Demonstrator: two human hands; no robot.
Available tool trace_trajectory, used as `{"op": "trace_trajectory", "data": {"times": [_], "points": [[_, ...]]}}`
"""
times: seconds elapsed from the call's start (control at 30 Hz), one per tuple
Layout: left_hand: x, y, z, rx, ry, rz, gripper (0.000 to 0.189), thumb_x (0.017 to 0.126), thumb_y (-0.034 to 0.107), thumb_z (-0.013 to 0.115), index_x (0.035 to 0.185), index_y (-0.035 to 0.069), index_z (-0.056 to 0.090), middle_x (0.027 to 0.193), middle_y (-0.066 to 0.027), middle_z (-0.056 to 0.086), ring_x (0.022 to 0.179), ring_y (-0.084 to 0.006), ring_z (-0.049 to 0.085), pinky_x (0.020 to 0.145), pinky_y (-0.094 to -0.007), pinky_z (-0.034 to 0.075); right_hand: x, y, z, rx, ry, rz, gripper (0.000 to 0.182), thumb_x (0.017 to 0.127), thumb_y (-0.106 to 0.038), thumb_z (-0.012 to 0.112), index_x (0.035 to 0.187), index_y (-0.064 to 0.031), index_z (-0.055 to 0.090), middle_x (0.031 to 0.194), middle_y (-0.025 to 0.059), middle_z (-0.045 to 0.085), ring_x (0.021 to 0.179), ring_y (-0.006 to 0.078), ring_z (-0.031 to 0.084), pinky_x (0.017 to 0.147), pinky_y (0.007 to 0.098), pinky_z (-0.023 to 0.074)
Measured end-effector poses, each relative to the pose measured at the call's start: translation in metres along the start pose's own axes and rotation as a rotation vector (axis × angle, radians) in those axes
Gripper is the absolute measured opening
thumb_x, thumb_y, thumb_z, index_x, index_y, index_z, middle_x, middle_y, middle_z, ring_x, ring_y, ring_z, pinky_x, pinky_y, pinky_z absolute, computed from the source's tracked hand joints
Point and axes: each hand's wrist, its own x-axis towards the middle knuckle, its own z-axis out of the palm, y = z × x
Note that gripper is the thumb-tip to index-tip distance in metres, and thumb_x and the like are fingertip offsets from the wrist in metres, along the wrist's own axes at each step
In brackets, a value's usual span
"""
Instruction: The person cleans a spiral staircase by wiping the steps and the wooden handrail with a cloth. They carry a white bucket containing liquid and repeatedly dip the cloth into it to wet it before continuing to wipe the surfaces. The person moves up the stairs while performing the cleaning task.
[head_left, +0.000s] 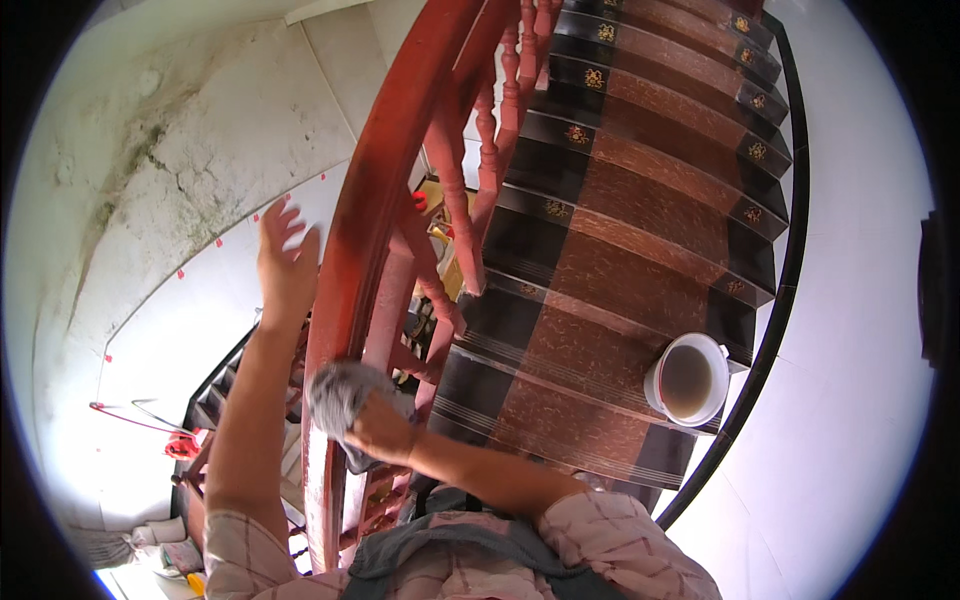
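Observation:
My right hand (382, 429) grips a bunched grey cloth (349, 397), which lies against the red wooden handrail (375, 172) of a curved staircase. Further up, just left of the rail, my left hand (286, 259) is raised with its fingers apart and holds nothing. Turned red balusters (486, 124) stand below the rail. To the right, a white bucket (724, 394) of murky water rests on one of the brown and black stair treads (574, 397).
Steps rise toward the top right beside a white wall (847, 300) with a black curved trim (796, 202). Left of the rail is a drop to a lower flight, with bags (161, 532) and a red object (181, 445) below. The left wall (225, 112) is stained and cracked.

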Motion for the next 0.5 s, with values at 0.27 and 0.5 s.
{"op": "trace_trajectory", "data": {"times": [0.27,0.5], "points": [[0.088,0.096,0.104,0.695,-0.283,0.101,0.096,0.073,0.036,0.075,0.146,0.006,0.021,0.135,-0.0231,0.040,0.120,-0.0397,0.049,0.098,-0.0449,0.045,-0.140,0.060,-0.002,0.550,0.091,0.925,0.019,0.087,-0.019,0.062,0.084,-0.0002,0.062,0.067,0.0142,0.059,0.060,0.0268,0.058,0.055,0.0420,0.0454],[0.107,0.070,0.120,0.680,-0.293,0.120,0.096,0.074,0.024,0.073,0.149,0.014,0.013,0.131,-0.0227,0.039,0.115,-0.0407,0.050,0.095,-0.0465,0.046,-0.088,0.179,-0.096,1.192,0.883,1.046,0.018,0.091,-0.007,0.055,0.107,-0.0015,0.060,0.091,0.0047,0.064,0.073,0.0124,0.058,0.063,0.0274,0.0492]]}}
